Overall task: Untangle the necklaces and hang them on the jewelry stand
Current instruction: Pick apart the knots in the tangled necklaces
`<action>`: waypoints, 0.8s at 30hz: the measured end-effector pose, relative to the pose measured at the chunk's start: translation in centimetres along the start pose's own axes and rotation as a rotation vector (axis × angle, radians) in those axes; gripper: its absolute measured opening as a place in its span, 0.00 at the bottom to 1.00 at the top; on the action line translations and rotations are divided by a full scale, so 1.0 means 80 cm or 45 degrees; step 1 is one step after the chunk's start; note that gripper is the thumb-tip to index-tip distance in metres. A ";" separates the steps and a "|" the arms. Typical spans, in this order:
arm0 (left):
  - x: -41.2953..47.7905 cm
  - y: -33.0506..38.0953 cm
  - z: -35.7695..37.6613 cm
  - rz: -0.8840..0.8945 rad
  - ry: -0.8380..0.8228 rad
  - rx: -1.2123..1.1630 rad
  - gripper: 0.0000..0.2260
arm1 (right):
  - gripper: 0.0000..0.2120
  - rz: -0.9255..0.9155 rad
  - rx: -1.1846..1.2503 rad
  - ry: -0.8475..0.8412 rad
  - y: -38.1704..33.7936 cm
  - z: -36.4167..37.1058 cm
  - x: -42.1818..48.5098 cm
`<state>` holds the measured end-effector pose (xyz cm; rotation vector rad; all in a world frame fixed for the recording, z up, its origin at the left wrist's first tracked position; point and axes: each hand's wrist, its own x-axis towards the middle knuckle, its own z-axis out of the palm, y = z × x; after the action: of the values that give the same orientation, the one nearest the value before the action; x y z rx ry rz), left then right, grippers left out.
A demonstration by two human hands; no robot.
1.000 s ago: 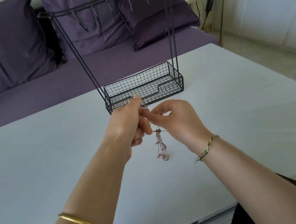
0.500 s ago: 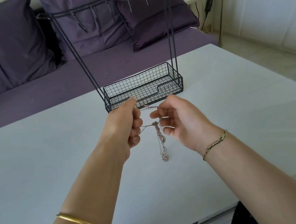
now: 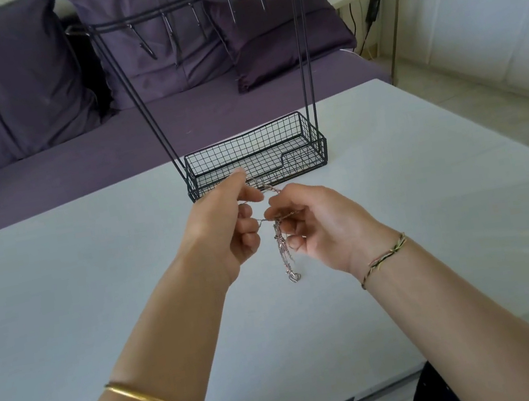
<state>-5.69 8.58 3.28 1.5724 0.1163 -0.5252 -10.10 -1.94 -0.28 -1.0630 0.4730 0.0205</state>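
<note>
Over the white table [image 3: 98,296], a gold bangle [image 3: 149,400] is worn on the left forearm. Chain strands are pinched between the thumb and curled fingers of the left hand [image 3: 222,227], just in front of the black wire jewelry stand [image 3: 304,55]. Between the hands the tangled necklaces [image 3: 283,249] are hung in a knotted bunch, a small pendant [image 3: 294,277] lowest. Further strands are pinched by the right hand [image 3: 322,225], whose wrist bears a woven cord bracelet [image 3: 382,256].

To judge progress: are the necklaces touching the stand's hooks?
Apart. Head view: the necklaces hang from the left hand and right hand, far below the bare hooks.
</note>
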 end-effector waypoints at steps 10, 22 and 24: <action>0.000 -0.003 0.000 0.055 0.019 0.180 0.18 | 0.07 -0.135 -0.065 0.044 0.003 -0.005 0.006; -0.004 -0.002 0.000 -0.019 -0.078 0.211 0.19 | 0.07 -0.257 -0.293 0.094 0.006 -0.010 0.011; -0.006 -0.002 0.001 -0.029 -0.107 0.206 0.20 | 0.07 -0.356 -0.418 0.121 0.009 -0.009 0.010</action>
<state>-6.14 8.65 3.34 1.7055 0.0283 -0.6307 -9.79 -2.36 -1.50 -1.4506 0.4104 -0.2068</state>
